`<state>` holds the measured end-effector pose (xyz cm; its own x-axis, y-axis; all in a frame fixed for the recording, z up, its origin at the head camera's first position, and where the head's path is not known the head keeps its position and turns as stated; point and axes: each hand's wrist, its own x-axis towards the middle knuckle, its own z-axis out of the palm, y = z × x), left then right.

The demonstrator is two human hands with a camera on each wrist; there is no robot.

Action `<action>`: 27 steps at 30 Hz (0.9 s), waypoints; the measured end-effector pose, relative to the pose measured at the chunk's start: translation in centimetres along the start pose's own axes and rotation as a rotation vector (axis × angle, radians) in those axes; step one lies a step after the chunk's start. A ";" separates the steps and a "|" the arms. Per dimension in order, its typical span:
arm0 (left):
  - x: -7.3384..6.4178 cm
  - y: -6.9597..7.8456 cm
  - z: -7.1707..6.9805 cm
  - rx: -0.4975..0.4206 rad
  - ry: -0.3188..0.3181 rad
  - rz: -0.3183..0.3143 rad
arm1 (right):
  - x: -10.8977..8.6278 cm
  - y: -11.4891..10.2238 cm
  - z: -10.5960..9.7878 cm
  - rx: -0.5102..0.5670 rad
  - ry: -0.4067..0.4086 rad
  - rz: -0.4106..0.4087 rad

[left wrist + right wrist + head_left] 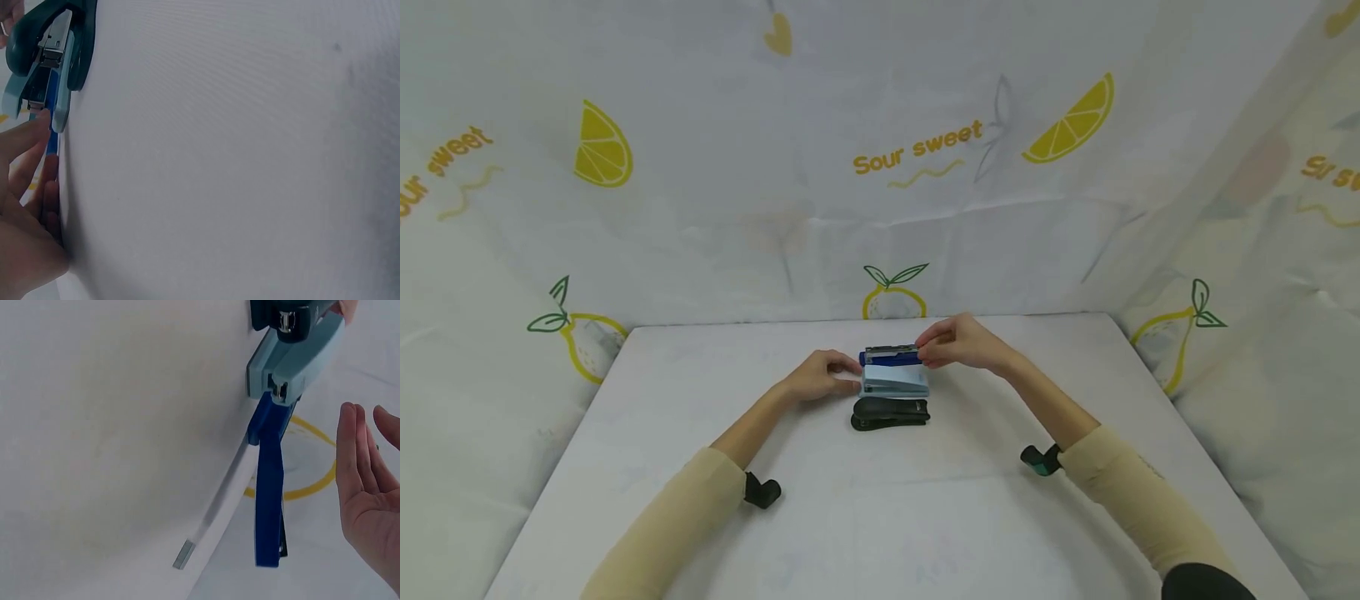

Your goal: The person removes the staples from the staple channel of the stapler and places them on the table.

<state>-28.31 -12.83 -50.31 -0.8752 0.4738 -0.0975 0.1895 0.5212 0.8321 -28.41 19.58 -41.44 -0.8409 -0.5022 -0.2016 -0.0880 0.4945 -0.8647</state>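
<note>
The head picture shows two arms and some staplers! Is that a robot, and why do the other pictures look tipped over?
No robot here: these are a person's own left hand and right hand. The head picture comes from a camera worn on the person's head, looking forward and down. The other two come from wrist cameras, so the white table looks tipped.

Three staplers lie side by side on it: a dark stapler nearest the person, a light blue stapler in the middle and a blue stapler at the back.

The left hand is at the left ends of the back two. The right hand is by the blue stapler's right end; whether it touches is hard to tell. Neither hand is plainly holding a stapler.
</note>
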 end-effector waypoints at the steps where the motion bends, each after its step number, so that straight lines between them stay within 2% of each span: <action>1: -0.1 0.1 0.0 0.005 0.001 0.004 | 0.2 -0.1 0.4 -0.001 -0.007 -0.016; 5: -0.6 0.1 0.3 0.018 0.017 0.019 | 0.8 -0.8 1.8 -0.007 -0.014 -0.067; 11: -1.0 -0.1 0.8 0.059 0.060 0.012 | 1.9 -1.5 4.0 -0.089 0.000 -0.158; 16: -1.1 -0.1 1.0 0.083 0.082 0.015 | 3.0 -1.5 5.7 -0.130 -0.040 -0.233; 22: -0.9 0.0 1.1 0.097 0.087 0.036 | 4.0 -1.2 7.0 -0.213 -0.057 -0.263; 27: -0.8 0.0 1.1 0.104 0.099 0.029 | 4.5 -1.3 7.6 -0.281 -0.039 -0.252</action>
<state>-27.09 -12.41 -50.80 -0.9072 0.4203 -0.0154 0.2561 0.5812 0.7724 -27.99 11.29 -44.67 -0.7536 -0.6571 -0.0208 -0.4370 0.5243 -0.7308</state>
